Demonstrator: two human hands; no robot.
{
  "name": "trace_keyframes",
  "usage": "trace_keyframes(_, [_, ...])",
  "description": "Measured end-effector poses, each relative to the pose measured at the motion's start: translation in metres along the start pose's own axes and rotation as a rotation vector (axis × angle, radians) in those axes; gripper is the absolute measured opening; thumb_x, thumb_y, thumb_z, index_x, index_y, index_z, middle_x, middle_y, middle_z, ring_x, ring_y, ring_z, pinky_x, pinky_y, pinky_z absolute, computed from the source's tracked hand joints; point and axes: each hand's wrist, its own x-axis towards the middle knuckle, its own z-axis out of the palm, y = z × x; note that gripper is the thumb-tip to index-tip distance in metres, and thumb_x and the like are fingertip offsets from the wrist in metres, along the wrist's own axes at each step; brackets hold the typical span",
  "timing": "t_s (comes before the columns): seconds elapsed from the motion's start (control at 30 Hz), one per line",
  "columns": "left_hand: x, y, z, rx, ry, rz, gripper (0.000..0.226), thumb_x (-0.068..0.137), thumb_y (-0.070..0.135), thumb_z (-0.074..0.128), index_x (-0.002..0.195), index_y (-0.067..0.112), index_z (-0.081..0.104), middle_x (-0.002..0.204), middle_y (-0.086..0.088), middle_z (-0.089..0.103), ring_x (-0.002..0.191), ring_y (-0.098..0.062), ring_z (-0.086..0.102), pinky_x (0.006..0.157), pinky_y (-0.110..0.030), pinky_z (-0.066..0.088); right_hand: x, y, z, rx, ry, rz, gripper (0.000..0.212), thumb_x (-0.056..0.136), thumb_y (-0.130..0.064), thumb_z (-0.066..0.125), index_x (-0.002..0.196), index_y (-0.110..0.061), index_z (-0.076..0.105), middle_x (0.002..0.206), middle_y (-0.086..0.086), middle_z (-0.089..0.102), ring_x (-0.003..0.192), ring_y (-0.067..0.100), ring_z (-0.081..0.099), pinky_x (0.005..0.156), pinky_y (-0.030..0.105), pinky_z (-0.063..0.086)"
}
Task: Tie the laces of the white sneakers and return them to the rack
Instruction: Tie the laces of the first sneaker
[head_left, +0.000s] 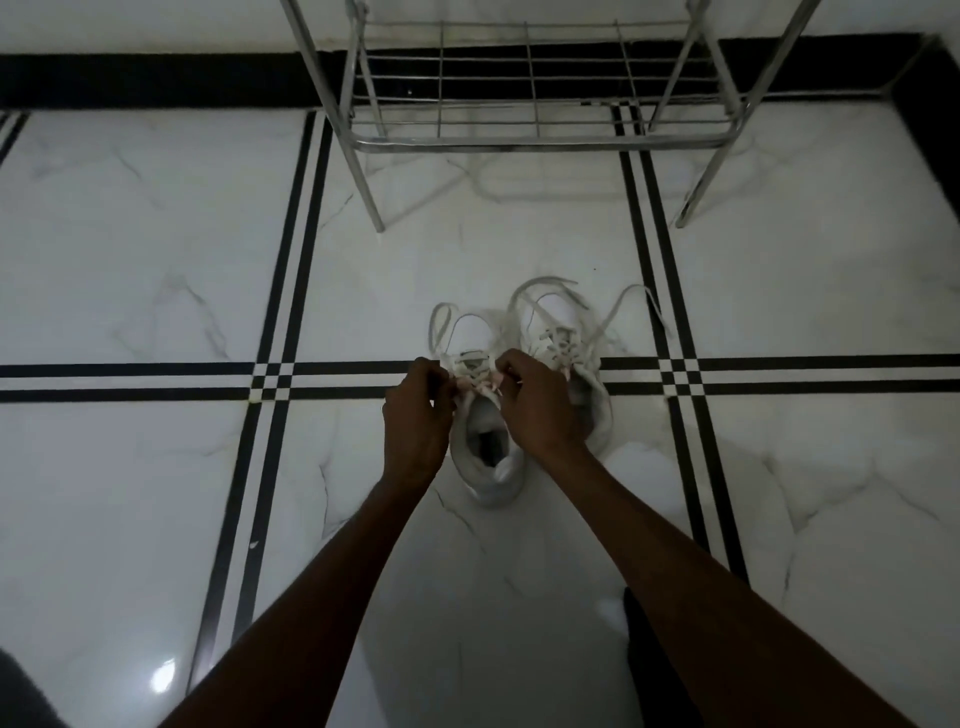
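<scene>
1. Head view: left hand (415, 415) and right hand (535, 405), fingers pinched shut on the laces (470, 382) of the near sneaker (488, 452).
2. Far sneaker (563, 343) just beyond right fingers, laces loose.
3. Rack (535, 140) well beyond, bare.
4. Advice: keep both ends taut; cinch evenly.

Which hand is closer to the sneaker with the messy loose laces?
The right hand. It sits right beside the untied sneaker, covering its near left edge. The left hand is farther away, on the far side of the other sneaker.
</scene>
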Motion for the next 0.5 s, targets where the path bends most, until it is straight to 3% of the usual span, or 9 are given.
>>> trace_keyframes(0.1, [-0.001,0.002,0.004,0.081,0.0,0.006,0.003,0.1,0.01,0.054,0.1,0.009,0.05,0.088,-0.012,0.071,0.076,-0.027,0.071,0.068,-0.052,0.06,0.001,-0.001,0.008,0.039,0.037,0.057,0.016,0.099,-0.011,0.046,0.105,-0.018,0.059,0.098,0.01,0.07,0.09,0.025,0.064,0.071,0.034,0.055])
trace_keyframes(0.2, [0.0,0.003,0.005,0.126,0.037,-0.017,0.005,0.1,0.006,0.053,0.102,0.005,0.049,0.09,-0.015,0.071,0.075,-0.029,0.068,0.064,-0.047,0.057,0.0,-0.002,0.009,0.096,0.071,0.032,0.015,0.099,-0.007,0.046,0.105,-0.013,0.058,0.087,0.006,0.065,0.075,0.017,0.06,0.054,0.013,0.042])
trace_keyframes(0.33, [0.0,0.004,0.0,0.161,0.029,-0.035,0.009,0.097,0.006,0.056,0.102,0.004,0.048,0.088,-0.015,0.07,0.074,-0.031,0.066,0.064,-0.05,0.055,-0.003,-0.002,0.008,0.148,0.058,0.055,0.012,0.102,-0.016,0.046,0.103,-0.012,0.056,0.083,0.005,0.063,0.075,0.021,0.059,0.059,0.027,0.042])
trace_keyframes(0.43, [-0.001,0.003,-0.002,0.131,0.019,-0.015,0.007,0.098,0.004,0.053,0.102,0.003,0.047,0.09,-0.018,0.07,0.076,-0.033,0.067,0.065,-0.053,0.055,0.0,-0.003,0.007,0.209,0.033,0.113,0.013,0.101,-0.02,0.046,0.107,-0.018,0.057,0.095,0.007,0.068,0.088,0.026,0.066,0.072,0.041,0.058])
trace_keyframes(0.5, [0.0,0.002,-0.006,0.084,-0.001,-0.005,0.004,0.099,0.005,0.052,0.102,0.003,0.049,0.092,-0.018,0.071,0.079,-0.035,0.069,0.067,-0.054,0.057,0.002,-0.003,0.007,0.246,-0.031,0.142,0.01,0.1,-0.024,0.047,0.104,-0.026,0.056,0.102,0.006,0.07,0.092,0.027,0.067,0.079,0.051,0.06])
